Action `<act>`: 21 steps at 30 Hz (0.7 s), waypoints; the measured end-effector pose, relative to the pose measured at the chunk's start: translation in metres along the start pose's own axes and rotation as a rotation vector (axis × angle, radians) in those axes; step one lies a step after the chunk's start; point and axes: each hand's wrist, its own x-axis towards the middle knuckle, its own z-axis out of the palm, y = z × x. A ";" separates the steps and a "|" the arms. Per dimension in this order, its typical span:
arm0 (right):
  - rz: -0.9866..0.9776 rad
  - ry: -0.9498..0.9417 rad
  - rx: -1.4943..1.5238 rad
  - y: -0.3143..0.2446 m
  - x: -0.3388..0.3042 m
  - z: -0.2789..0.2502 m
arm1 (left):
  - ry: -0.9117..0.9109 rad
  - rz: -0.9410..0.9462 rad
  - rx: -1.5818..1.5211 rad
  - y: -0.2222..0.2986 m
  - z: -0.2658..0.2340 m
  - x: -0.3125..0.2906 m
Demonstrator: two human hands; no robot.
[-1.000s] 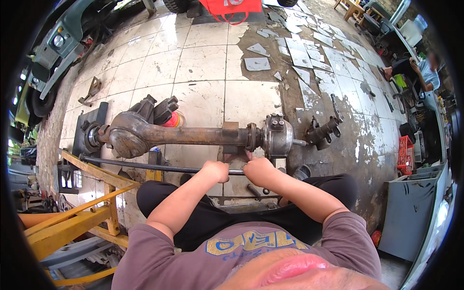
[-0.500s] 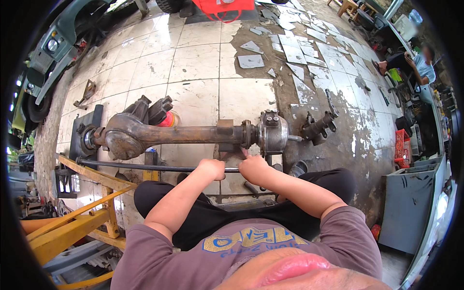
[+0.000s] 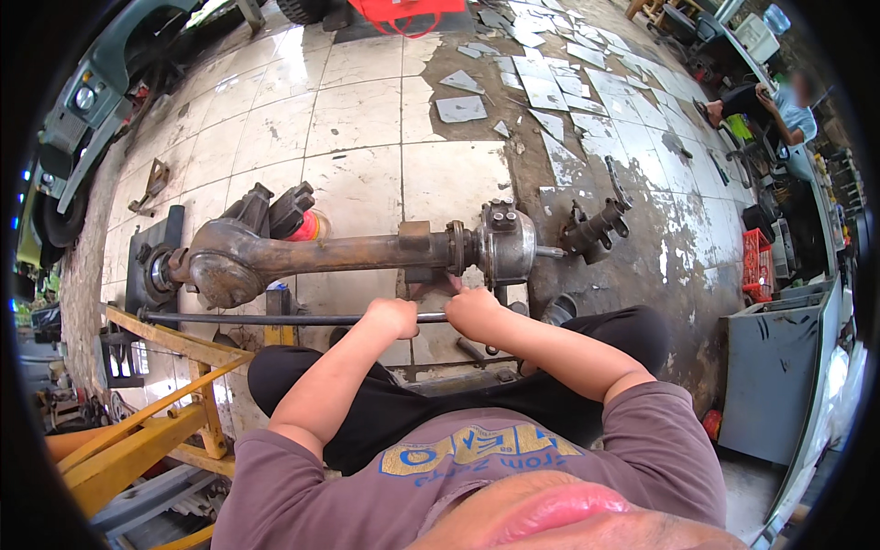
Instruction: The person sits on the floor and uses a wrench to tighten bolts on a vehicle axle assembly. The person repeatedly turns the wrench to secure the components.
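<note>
My left hand [image 3: 392, 318] is closed around a long dark metal rod [image 3: 257, 320], and my right hand [image 3: 475, 314] grips the same rod a short gap away. Between my fists a shiny bare stretch of the rod shows. Its far left end reaches to a yellow frame. Just beyond the rod, roughly parallel to it, lies a rusty vehicle axle housing [image 3: 348, 256] with a round bulge toward its left. A silver rounded knuckle [image 3: 507, 246] with a short stub is fixed at the housing's right end. My fists partly hide the rod.
A yellow metal frame [image 3: 137, 458] stands at my left. Right of the axle lies a dark metal part [image 3: 596, 229]. Broken tiles [image 3: 550, 92] cover the far floor. Farther right are a red crate [image 3: 756, 266], a grey cabinet [image 3: 775, 380] and a seated person [image 3: 790, 117]. A vehicle [image 3: 87, 110] stands far left.
The whole view has shifted and tilted slightly. Both my hands keep their hold on the rod, with about the same gap between them.
</note>
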 end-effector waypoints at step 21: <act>-0.070 0.055 0.051 0.002 -0.006 -0.017 | 0.035 -0.001 0.006 -0.002 0.004 0.001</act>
